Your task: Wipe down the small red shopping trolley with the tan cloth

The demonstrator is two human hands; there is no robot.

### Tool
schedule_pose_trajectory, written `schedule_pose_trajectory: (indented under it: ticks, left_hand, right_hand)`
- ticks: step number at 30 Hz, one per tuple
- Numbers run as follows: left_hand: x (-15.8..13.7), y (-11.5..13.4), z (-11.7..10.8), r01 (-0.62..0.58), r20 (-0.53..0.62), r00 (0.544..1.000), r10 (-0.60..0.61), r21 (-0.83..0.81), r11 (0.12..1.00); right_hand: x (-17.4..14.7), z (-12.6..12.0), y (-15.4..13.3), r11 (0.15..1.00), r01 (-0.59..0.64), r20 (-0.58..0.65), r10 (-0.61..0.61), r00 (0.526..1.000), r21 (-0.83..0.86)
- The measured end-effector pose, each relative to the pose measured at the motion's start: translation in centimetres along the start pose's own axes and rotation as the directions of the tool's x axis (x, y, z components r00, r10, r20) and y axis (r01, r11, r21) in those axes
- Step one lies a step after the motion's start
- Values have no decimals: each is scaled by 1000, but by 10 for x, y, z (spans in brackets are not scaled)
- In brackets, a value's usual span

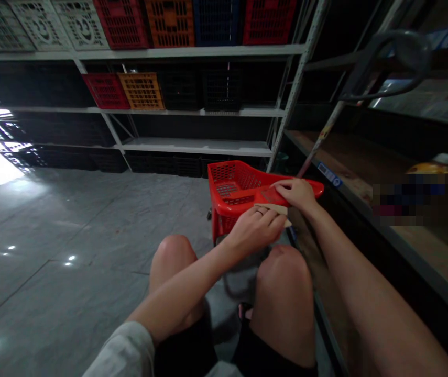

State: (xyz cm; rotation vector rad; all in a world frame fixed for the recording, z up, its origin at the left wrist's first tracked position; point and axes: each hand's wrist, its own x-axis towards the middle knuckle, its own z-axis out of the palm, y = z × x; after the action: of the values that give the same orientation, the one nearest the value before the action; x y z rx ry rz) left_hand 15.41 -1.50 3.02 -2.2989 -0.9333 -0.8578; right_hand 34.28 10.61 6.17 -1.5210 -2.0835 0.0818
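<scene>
In front of my knees stands a red plastic shopping basket [243, 195] with perforated walls and a narrow end pointing right. My left hand [258, 226], with a ring on one finger, is closed on a thin beige piece [276, 209], cloth or card, I cannot tell which. It is pressed against the near rim of the basket. Farther right, my right hand [297, 195] lies over the basket's narrow end, gripping it with fingertips on the red surface. Part of its fingers is hidden from me.
A white metal rack [192, 52] behind carries several coloured plastic crates [141, 90]. On the right a low shelf [349, 180] with a brown board holds a blurred bottle [428, 170]. A grey looped handle [389, 63] leans there. Grey floor [70, 225] spreads left.
</scene>
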Motion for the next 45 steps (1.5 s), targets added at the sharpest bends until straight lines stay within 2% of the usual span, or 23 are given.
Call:
schedule_pose_trajectory:
  ticks: [2,5,7,9,11,13,16,19,21,24,27,30,32,35,37,39,42,45]
  left_hand:
    - [-3,4,1,-116,7,993,116,-10,993]
    - [-21,-13,-4,-203,-44,978,202,-19,979]
    - [-34,-30,-5,-210,-103,973,207,-23,977]
    - [-41,-46,-2,-180,-151,974,167,-78,981]
    - [-41,-57,6,-123,-152,984,94,-198,972]
    - [-38,-64,16,-48,-126,992,6,-328,943]
    - [-30,-74,30,75,-102,986,-135,-452,889]
    - [-20,-97,44,180,-74,964,-255,-522,834]
    - [-11,-119,54,269,-32,938,-344,-559,784]
    - [1,-156,70,428,114,885,-451,-579,694]
    - [7,-190,86,547,242,826,-508,-562,620]
    - [10,-208,98,616,309,778,-547,-548,565]
    - [12,-207,104,625,332,772,-542,-554,550]
    - [17,-187,107,565,287,814,-505,-592,574]
    - [23,-167,105,509,249,853,-458,-589,627]
    - [29,-143,99,460,236,887,-398,-544,702]
    - [38,-107,86,416,255,907,-334,-422,806]
    - [38,-80,78,333,283,927,-247,-315,889]
  right_hand:
    - [7,-6,17,999,29,45,-30,999,33]
    - [15,-15,31,991,112,72,-117,991,68]
    - [14,-19,24,986,155,2,-155,988,60]
    - [7,-19,3,976,197,-70,-191,979,93]
    - [-1,-13,-28,952,251,-76,-241,968,174]
    - [-8,-3,-57,926,281,-28,-283,959,253]
    - [-8,18,-83,916,242,13,-260,966,320]
    - [3,38,-86,928,157,-21,-159,987,339]
    - [12,49,-83,937,141,-66,-126,990,320]
    - [25,61,-78,930,206,-156,-165,974,304]
    - [33,65,-73,899,304,-238,-235,942,316]
    - [36,66,-63,892,340,-267,-264,927,298]
    - [38,65,-53,909,335,-269,-267,925,248]
    - [39,62,-36,940,329,-281,-291,914,95]
    - [39,56,-24,948,317,-274,-302,913,14]
    - [38,45,-12,956,293,-237,-284,929,5]
    - [30,21,-1,970,236,-163,-225,961,53]
    - [11,-5,-5,981,183,-45,-181,982,63]
